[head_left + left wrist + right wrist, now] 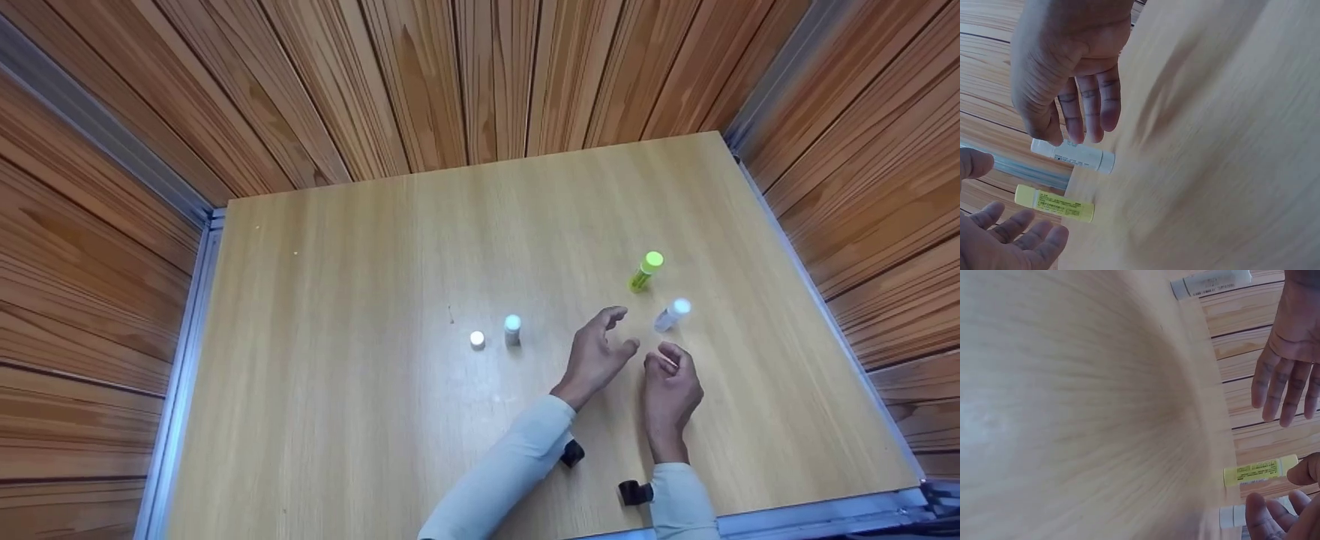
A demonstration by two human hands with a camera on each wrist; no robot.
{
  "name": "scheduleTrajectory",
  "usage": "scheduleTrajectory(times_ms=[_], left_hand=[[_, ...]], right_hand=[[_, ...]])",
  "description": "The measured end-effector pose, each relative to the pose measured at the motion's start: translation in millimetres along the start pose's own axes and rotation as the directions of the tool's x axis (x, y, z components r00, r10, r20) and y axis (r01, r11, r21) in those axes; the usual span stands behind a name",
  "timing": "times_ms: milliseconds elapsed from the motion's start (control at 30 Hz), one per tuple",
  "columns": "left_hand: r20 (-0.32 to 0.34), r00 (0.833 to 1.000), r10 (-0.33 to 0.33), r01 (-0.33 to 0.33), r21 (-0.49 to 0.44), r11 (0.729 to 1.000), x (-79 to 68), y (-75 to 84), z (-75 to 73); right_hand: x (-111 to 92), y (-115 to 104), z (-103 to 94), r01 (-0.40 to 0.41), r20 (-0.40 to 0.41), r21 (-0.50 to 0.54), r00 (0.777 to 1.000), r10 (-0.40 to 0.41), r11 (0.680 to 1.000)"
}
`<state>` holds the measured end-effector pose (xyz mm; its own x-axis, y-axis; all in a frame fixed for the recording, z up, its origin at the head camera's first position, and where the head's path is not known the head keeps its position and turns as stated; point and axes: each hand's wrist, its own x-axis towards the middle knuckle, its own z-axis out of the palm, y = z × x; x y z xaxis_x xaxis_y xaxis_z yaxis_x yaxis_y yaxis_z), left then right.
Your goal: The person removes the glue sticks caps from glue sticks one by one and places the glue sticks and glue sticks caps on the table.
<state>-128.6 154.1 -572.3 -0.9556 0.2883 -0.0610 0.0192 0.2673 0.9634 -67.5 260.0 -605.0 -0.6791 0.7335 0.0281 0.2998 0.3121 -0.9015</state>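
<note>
My left hand point(595, 352) hovers over the table with its thumb and fingers spread apart, holding nothing. Beside it, my right hand point(671, 382) is also raised, fingers loosely bent and nothing in them. Just beyond the right hand stands a white glue stick point(671, 315). A yellow-green glue stick point(646, 271) is upright farther back; its printed label shows in the left wrist view. Left of the left hand stands a third glue stick, grey-white with a pale cap point(512, 330). Next to that is a short white round piece, perhaps a cap point(477, 340).
The wooden table point(337, 390) has plank walls point(450, 82) at the back and both sides. Metal rails point(184, 360) run along its edges. A dark wrist-worn piece point(572, 454) sticks out from the left sleeve, with another point(635, 493) at the right sleeve.
</note>
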Motion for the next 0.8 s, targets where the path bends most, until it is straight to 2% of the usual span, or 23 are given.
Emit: scheduleTrajectory(times_ms=[100,300,433,600,800], left_hand=[[0.025,1.0,0.014,-0.014,0.009,1.0,2.8,-0.1,5.8],[0.065,0.994,0.088,-0.094,0.087,0.992,7.5,-1.6,10.4],[0.099,0.99,0.101,-0.109,0.083,0.99,11.6,-3.0,11.2],[0.148,0.987,0.07,-0.082,0.076,0.994,18.8,-3.3,12.1],[0.21,0.977,0.044,-0.068,0.109,0.992,24.7,-2.5,11.5]], right_hand=[[1,2,-2.0,-0.013,-0.03,-0.014,0.999,0.013,1.0],[6,3,-2.7,-0.057,-0.084,-0.051,0.995,0.052,0.997],[13,3,-2.8,-0.07,-0.096,-0.087,0.993,0.062,0.994],[22,5,-0.7,-0.052,-0.038,-0.096,0.998,0.048,0.994],[30,4,0.8,-0.057,0.102,-0.022,0.993,0.059,0.998]])
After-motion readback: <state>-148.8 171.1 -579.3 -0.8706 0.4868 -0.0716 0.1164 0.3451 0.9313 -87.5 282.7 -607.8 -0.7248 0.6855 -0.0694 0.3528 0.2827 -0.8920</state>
